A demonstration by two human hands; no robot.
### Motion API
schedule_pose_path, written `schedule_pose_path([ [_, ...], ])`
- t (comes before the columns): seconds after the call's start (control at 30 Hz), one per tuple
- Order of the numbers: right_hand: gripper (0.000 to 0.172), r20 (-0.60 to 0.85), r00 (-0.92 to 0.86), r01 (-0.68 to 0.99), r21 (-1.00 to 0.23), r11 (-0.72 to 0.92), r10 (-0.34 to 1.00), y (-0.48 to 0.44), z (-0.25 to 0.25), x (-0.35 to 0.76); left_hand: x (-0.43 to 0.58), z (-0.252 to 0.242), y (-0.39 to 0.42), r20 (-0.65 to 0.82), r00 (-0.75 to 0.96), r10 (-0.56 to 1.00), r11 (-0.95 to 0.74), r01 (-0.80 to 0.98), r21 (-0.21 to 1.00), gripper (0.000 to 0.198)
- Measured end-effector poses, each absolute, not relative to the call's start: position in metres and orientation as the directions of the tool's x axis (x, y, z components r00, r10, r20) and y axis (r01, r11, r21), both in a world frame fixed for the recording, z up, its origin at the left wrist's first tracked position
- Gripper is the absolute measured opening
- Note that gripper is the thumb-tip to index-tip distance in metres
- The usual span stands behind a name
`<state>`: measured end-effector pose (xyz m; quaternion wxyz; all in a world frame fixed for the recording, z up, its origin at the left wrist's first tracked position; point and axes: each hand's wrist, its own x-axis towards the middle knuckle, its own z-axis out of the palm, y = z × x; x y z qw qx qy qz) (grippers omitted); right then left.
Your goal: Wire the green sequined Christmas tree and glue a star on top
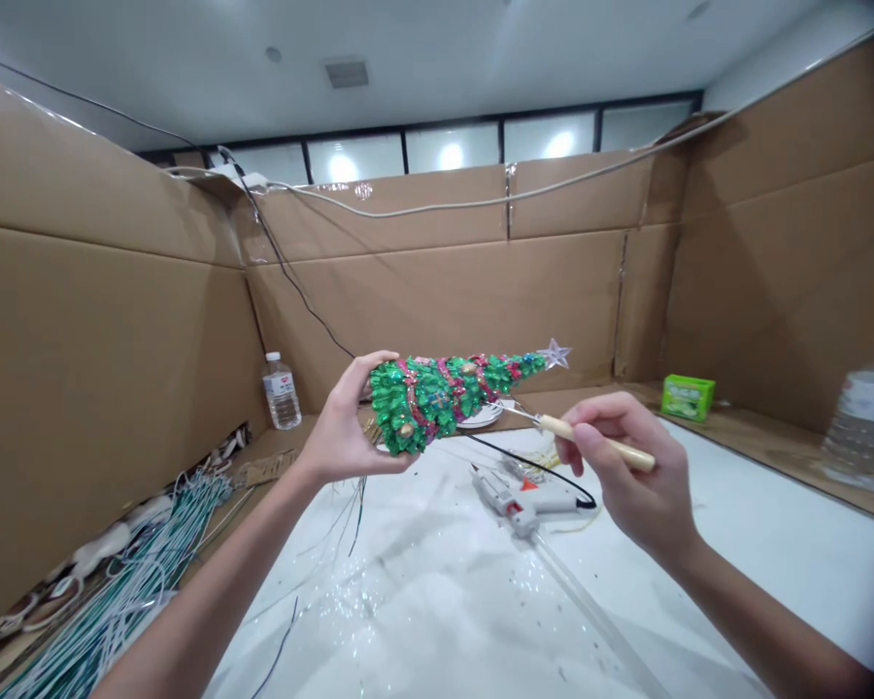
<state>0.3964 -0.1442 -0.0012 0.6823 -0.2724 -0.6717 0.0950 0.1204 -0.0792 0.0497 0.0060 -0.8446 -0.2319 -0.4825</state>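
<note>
My left hand (pixel 353 422) is closed around the wide base of a small glittery green Christmas tree ornament (pixel 437 400). The tree lies sideways in the air, its clear star (pixel 554 354) pointing right; red garlands and small coloured decorations cover it. Between the thumb and fingers of my right hand (pixel 630 466) is a wooden-handled tool with a thin metal shaft (pixel 597 442). Its tip reaches the lower side of the tree; whether it touches cannot be made out. Below both hands, a white hot glue gun (pixel 521 500) lies on the white tabletop (pixel 379 621).
Bundled green and white wires (pixel 146 573) lie at the left. Water bottles stand at the back left (pixel 283 391) and far right (pixel 866 417), with a green box (pixel 689 397) at the back right. Cardboard walls (pixel 437 291) surround the table. A white dish (pixel 481 417) sits behind the tree.
</note>
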Motion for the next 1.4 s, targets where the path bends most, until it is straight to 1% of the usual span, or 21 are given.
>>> schedule_pose_path([
  [0.07,0.003,0.868,0.067,0.251,-0.492,0.834,0.492,-0.145,-0.002,0.396,0.12,0.05,-0.079,0.83,0.431,0.355,-0.898,0.405,0.174,0.086],
  [0.1,0.003,0.87,0.058,0.26,-0.486,0.834,0.489,-0.145,-0.003,0.396,0.12,0.05,-0.079,0.841,0.434,0.325,-0.901,0.412,0.135,0.086],
  [0.27,0.007,0.86,0.037,0.282,-0.498,0.82,0.51,-0.143,-0.005,0.395,0.117,0.049,-0.075,0.878,0.463,0.123,-0.875,0.467,-0.124,0.089],
  [0.43,0.007,0.845,0.029,0.237,-0.525,0.817,0.534,-0.14,-0.006,0.393,0.118,0.049,-0.072,0.896,0.444,0.012,-0.832,0.501,-0.237,0.091],
  [0.5,0.007,0.834,0.031,0.212,-0.543,0.812,0.55,-0.139,-0.007,0.393,0.118,0.049,-0.072,0.9,0.436,-0.011,-0.819,0.513,-0.258,0.091],
  [0.63,0.012,0.775,0.058,0.171,-0.629,0.758,0.629,-0.133,-0.009,0.394,0.116,0.048,-0.073,0.904,0.428,0.002,-0.789,0.556,-0.262,0.092],
  [0.73,0.016,0.723,0.066,0.168,-0.688,0.706,0.688,-0.13,-0.01,0.394,0.115,0.047,-0.073,0.9,0.436,0.001,-0.759,0.586,-0.283,0.094],
  [0.83,0.02,0.691,0.054,0.175,-0.717,0.675,0.721,-0.129,-0.01,0.395,0.114,0.046,-0.071,0.898,0.44,-0.033,-0.73,0.603,-0.322,0.096],
  [0.9,0.023,0.687,0.035,0.207,-0.716,0.667,0.726,-0.128,-0.011,0.396,0.114,0.045,-0.068,0.9,0.431,-0.06,-0.717,0.609,-0.339,0.098],
  [1.03,0.028,0.709,-0.027,0.277,-0.672,0.687,0.705,-0.126,-0.012,0.397,0.111,0.042,-0.063,0.908,0.404,-0.115,-0.711,0.604,-0.359,0.102],
  [1.17,0.03,0.723,-0.065,0.276,-0.649,0.709,0.688,-0.125,-0.013,0.397,0.106,0.039,-0.057,0.9,0.401,-0.169,-0.712,0.582,-0.393,0.107],
  [1.4,0.03,0.767,-0.122,0.285,-0.581,0.763,0.63,-0.131,-0.012,0.394,0.102,0.036,-0.048,0.911,0.374,-0.174,-0.744,0.556,-0.371,0.108],
])
